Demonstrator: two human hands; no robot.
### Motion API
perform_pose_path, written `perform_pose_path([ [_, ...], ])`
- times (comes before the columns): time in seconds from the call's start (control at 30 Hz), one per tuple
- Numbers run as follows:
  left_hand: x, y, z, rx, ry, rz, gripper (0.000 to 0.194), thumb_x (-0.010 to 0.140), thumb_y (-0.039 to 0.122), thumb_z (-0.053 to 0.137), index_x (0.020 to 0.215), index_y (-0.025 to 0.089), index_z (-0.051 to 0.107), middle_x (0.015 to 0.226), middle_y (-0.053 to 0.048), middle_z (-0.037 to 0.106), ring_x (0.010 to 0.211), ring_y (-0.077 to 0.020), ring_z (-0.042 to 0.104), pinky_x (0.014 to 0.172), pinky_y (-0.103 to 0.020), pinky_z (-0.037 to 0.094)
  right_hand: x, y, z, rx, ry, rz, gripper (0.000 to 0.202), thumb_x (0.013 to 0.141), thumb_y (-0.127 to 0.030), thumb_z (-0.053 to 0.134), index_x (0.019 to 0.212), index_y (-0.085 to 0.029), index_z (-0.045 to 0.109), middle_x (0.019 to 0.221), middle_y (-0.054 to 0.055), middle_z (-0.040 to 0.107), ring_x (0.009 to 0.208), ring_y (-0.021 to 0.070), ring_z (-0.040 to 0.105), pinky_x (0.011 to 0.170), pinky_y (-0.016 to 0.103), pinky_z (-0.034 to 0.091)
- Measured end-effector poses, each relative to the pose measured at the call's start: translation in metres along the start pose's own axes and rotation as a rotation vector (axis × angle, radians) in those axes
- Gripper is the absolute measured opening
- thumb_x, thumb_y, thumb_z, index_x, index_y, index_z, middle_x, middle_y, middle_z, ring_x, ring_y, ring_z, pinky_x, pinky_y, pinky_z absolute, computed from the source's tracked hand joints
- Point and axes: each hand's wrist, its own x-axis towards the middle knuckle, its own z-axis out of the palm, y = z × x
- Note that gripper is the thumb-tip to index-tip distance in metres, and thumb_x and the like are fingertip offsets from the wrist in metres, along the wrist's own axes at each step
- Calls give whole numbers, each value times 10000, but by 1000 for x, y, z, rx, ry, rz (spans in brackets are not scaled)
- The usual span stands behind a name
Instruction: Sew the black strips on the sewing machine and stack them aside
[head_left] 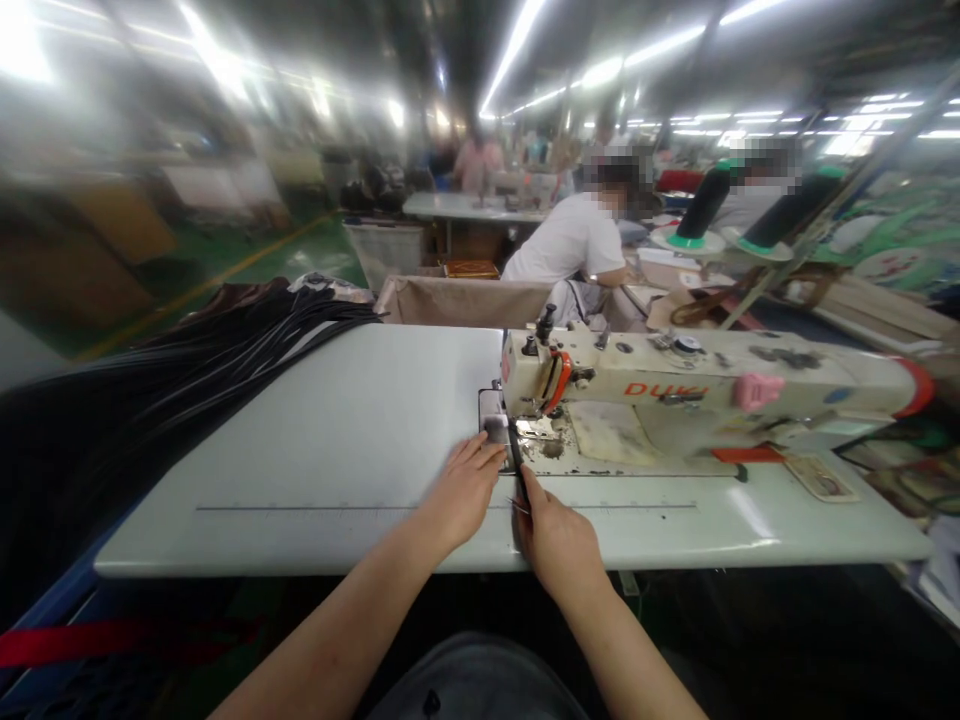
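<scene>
A narrow black strip [515, 452] runs under the presser area of a white sewing machine [637, 375] and toward the table's front edge. My left hand [474, 485] lies flat with fingers stretched out, its fingertips on the metal plate [493, 425] just left of the strip. Curled around the strip's near end is my right hand [561, 535], its index finger pointing along it toward the needle. A thin pointed metal bit [516, 504] sticks out left of the right hand; its kind I cannot make out. The needle itself is hidden.
The white table [360, 430] carries a printed ruler line. Long black strips [262, 340] hang in a heap at the left. Behind stands a beige fabric-lined bin [465, 298]. Black thread cones [701, 205] stand at the back right. A person in white [562, 235] bends beyond the bin.
</scene>
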Motion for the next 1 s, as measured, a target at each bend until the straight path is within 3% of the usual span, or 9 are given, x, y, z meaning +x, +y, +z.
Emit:
perform_pose_path([
  [0.17, 6, 11, 8, 30, -22, 11, 513, 971, 67, 379, 1440, 168, 559, 1532, -93, 549, 1490, -235, 417, 1251, -490, 303, -4, 5, 0, 96, 45, 11, 492, 1046, -284, 436, 1525, -171, 447, 1101, 116, 778, 904, 261, 768, 766, 332, 556],
  [0.4, 0, 11, 13, 92, 59, 87, 483, 993, 144, 400, 1455, 155, 543, 1542, -107, 535, 1503, -240, 396, 1269, -467, 250, -3, 20, 6, 328, 93, 20, 425, 1048, -342, 406, 1414, -207, 573, 1177, 100, 768, 992, 255, 756, 850, 334, 552],
  [0.73, 2, 13, 13, 109, 55, 51, 462, 1009, 146, 401, 1450, 146, 537, 1547, -87, 533, 1489, -229, 417, 1272, -418, 240, -1, 32, 11, 673, 198, 6, 365, 985, -361, 444, 1183, -190, 700, 1014, 74, 785, 869, 222, 740, 812, 311, 552],
  [0.87, 2, 12, 16, 130, 68, 57, 444, 1038, 207, 391, 1458, 154, 527, 1561, -90, 515, 1490, -239, 416, 1270, -434, 241, -2, 32, 10, 710, 197, 18, 358, 972, -392, 466, 1115, -190, 725, 879, 50, 769, 753, 214, 707, 764, 313, 546],
  [1.0, 2, 12, 18, 155, 76, 59, 440, 1064, 255, 364, 1455, 138, 527, 1564, -92, 511, 1494, -255, 408, 1271, -440, 235, -2, 32, 10, 715, 216, -1, 346, 963, -379, 468, 1078, -194, 737, 874, 45, 766, 724, 203, 691, 757, 306, 544],
])
